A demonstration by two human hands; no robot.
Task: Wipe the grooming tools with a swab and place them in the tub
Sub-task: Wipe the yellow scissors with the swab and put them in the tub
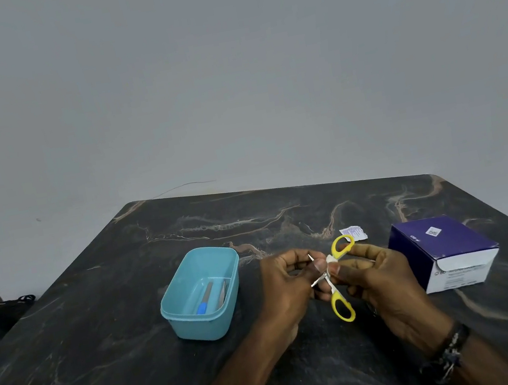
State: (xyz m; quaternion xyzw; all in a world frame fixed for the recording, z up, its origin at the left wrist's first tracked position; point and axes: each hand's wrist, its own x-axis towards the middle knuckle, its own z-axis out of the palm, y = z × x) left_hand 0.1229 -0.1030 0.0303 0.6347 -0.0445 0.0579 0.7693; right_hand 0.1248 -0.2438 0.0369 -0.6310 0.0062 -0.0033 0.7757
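Dark marbled table [104, 351]. One purple-white cardboard box [443, 249], right. One teal plastic tub [179, 315], two tools [212, 295] inside. Left hand [289, 282] grips splayed yellow-handled scissors [335, 283] by blades above table; right hand [378, 279] pinches white swab [330, 259] at pivot. One torn sachet [353, 232] behind.

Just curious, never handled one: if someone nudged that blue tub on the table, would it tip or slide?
The tub looks like thin plastic, so probably light and likely to slide on the smooth table. It is low and wide, so tipping seems unlikely. The tools inside might rattle.
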